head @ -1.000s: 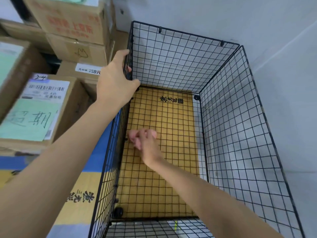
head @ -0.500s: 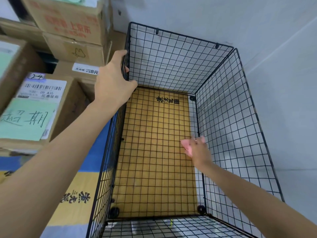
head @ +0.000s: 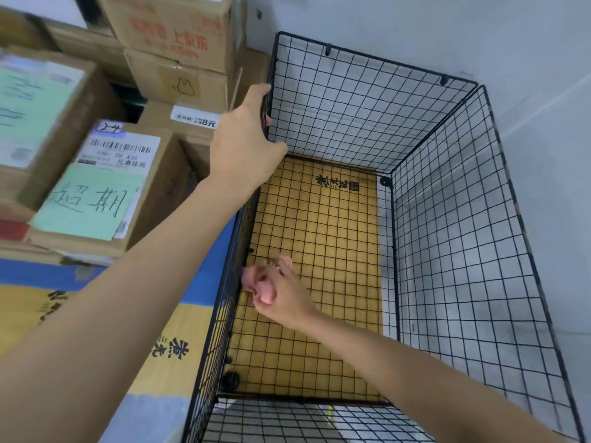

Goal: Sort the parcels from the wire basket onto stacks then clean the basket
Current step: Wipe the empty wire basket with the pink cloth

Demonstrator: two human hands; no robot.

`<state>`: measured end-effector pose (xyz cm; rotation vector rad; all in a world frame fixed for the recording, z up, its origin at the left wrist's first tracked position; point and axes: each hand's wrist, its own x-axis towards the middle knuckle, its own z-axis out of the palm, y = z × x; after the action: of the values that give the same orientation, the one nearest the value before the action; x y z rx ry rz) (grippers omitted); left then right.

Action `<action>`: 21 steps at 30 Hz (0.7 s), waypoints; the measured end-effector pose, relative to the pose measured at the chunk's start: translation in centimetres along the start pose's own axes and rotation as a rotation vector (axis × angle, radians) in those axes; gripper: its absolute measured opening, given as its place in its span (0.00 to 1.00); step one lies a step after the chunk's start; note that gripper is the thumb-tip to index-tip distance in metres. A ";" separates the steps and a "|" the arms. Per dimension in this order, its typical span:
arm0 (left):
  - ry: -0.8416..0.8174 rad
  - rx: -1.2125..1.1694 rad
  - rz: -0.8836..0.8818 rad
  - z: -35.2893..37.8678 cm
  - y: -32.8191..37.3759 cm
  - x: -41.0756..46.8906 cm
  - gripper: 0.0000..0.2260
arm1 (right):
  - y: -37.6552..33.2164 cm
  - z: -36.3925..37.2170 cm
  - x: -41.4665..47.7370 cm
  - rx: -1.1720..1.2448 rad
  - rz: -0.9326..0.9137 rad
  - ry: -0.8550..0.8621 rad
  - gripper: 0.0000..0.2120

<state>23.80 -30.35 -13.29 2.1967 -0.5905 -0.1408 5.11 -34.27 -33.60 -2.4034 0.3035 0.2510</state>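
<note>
Inside wire basket (head: pixel 383 60): right hand (head: pixel 284 295), fingers clamped on pink cloth (head: pixel 264 290), low beside left panel. Left hand (head: pixel 246 145) fingers hooked over top rim. Parcels (head: pixel 153 174) stacked outside, left (one with green note (head: pixel 86 203)). Grey wall (head: pixel 415 24) behind.

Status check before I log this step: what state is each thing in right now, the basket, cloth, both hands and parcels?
wire basket: upright, open at the top, no parcels inside.
pink cloth: bunched in the right hand, low by the basket's left wall.
left hand: grips the basket's left rim near the back corner.
right hand: inside the basket, curled round the cloth.
cardboard boxes: closed, stacked left of the basket.
</note>
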 end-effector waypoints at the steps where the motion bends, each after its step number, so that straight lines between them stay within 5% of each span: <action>1: -0.002 0.009 -0.003 0.0 0.0 0.0 0.33 | -0.9 0.8 0.5 0.005 -0.013 -0.005 0.26; 10: 0.000 0.017 -0.008 0.1 0.0 -0.1 0.33 | 5.4 -4.1 -0.4 -0.143 0.028 0.028 0.14; 13: 0.003 0.030 -0.011 0.1 0.2 -0.1 0.33 | 8.2 -6.4 -1.7 -0.283 0.067 0.062 0.19; 16: 0.003 0.032 -0.021 0.1 0.2 -0.1 0.34 | 7.4 -5.4 -2.2 -0.314 0.054 0.066 0.27; 21: 0.003 0.035 -0.013 0.1 0.2 -0.2 0.33 | 2.6 -2.6 -2.0 -0.158 -0.013 -0.025 0.20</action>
<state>23.55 -30.46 -13.19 2.2345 -0.5810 -0.1350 2.69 -37.60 -32.73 -2.5546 0.2646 0.3090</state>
